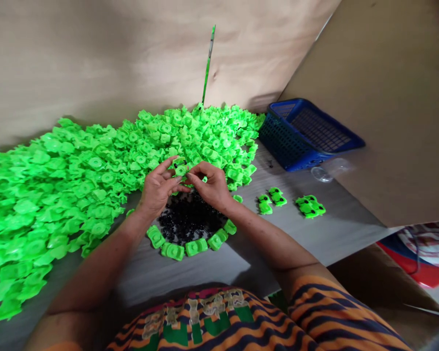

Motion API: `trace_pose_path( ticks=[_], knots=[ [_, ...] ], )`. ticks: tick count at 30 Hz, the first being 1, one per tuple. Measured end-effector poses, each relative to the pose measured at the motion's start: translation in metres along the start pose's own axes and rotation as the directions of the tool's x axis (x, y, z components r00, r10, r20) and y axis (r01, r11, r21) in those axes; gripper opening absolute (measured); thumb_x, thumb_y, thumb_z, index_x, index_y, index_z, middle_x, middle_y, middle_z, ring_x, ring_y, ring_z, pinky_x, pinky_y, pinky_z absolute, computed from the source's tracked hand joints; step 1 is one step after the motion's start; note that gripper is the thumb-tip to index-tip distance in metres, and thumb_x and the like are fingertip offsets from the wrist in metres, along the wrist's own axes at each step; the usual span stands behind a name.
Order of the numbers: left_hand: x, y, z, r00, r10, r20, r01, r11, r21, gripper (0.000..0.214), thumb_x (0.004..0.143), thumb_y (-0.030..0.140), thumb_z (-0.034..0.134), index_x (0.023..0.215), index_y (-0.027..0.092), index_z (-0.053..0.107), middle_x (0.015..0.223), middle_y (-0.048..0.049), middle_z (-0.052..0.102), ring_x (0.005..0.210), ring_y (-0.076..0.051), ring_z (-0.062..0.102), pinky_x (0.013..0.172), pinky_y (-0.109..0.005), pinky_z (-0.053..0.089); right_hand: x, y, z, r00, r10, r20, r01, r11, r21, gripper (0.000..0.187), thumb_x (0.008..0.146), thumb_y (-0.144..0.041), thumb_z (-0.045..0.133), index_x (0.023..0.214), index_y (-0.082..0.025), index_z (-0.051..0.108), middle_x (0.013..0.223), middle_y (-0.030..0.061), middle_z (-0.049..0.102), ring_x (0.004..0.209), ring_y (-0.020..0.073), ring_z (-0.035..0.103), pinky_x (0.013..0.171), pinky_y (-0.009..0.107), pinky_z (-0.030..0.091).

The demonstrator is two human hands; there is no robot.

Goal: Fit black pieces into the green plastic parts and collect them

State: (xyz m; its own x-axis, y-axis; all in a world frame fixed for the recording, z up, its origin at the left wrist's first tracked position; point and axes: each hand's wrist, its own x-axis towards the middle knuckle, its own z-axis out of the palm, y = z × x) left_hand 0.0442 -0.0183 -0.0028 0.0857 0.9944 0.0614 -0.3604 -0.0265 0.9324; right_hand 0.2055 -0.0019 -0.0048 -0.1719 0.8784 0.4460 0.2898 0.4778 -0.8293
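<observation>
1. Both hands pinch one small green car (180,167) between them. The left hand (157,187) has its thumb and fingers closed on the left side of it. The right hand (212,184) has its fingertips closed on the right side.
2. That car sits up in the air, just above the black pile, right in the middle between the two hands. Little black dots show on it, like wheels. Neither hand is nearer; they meet on it from each side. Which way its long side runs I cannot tell, it is too small and partly hidden.
3. Closest to the person is a striped orange shirt (314,317).
4. Next comes a curved row of green pieces (185,246), lying touching each other on the grey table (336,229).
5. Just behind that row is a pile of tiny black parts (188,219), right under the hands.
6. To the right lie a few done-looking green cars (309,206) with black dots, well apart from the hands.
7. To the left and behind the hands is a huge heap of green pieces (58,185).
8. Farther right stands a blue basket (307,134), and a clear little cup (322,173) lies just beside it.
9. At the back, brown board walls (95,53) close the place in. A thin green stick (208,66) stands up behind the heap.
</observation>
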Motion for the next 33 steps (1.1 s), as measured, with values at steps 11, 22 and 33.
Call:
trace_pose_path(
  ticks=[11,22,33],
  knots=[
    [-0.002,0.001,0.003,0.999,0.043,-0.024,-0.042,0.998,0.038,0.072,0.071,0.031,0.086,0.137,0.017,0.063,0.094,-0.0046,0.079,0.091,-0.024,0.078,0.076,-0.038,0.069,0.000,0.004,0.002,0.999,-0.036,0.018,0.036,0.999,0.016,0.017,0.093,-0.030,0.059,0.078,-0.022,0.061,0.078,0.0026,0.065,0.077,0.0164,0.060,0.070,0.029,0.046],
    [-0.001,-0.006,0.001,0.997,0.038,-0.074,-0.034,0.998,0.056,0.073,0.072,0.030,0.082,0.140,0.018,0.061,0.087,-0.0001,0.076,0.075,-0.018,0.076,0.076,-0.036,0.069,-0.002,0.007,0.006,0.998,-0.057,0.017,0.057,0.997,-0.041,0.015,0.092,-0.026,0.056,0.078,-0.022,0.058,0.077,0.0020,0.061,0.075,0.0162,0.057,0.073,0.029,0.046],
    [0.000,-0.009,-0.001,0.993,0.031,-0.116,-0.025,0.998,0.053,0.063,0.070,0.027,0.084,0.130,0.017,0.068,0.079,0.0026,0.071,0.078,-0.017,0.075,0.078,-0.036,0.068,-0.003,0.012,0.013,0.999,-0.032,0.024,0.033,0.999,-0.030,0.014,0.090,-0.022,0.056,0.076,-0.022,0.057,0.076,0.0009,0.060,0.074,0.0152,0.056,0.074,0.029,0.046]
  ],
)
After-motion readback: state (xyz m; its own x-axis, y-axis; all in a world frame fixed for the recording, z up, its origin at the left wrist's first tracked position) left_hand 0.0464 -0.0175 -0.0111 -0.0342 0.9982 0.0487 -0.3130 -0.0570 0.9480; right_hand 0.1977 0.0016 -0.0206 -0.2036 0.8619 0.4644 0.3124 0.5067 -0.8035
